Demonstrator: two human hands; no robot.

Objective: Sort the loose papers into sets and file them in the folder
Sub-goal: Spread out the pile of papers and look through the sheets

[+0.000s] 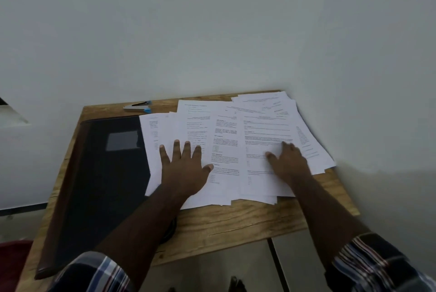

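Papers (226, 140), too overlapped to be counted, are fanned across the frame's centre and right on the counter (236, 221). Both grips lie flat: left hand (186, 166) and right hand (286, 162) are pressed on sheets, nothing grasped. Sorting seems barely begun; like sheets must next be gathered. One closed folder (103, 173) lies left, one stapler (138, 106) above.

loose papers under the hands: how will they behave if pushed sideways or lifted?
The loose papers are thin single sheets fanned in overlapping layers, so a push will likely slide the top ones over the rest rather than move the pile. Lifted, a sheet should droop. Both the left hand and right hand lie flat on them, probably pinning them.
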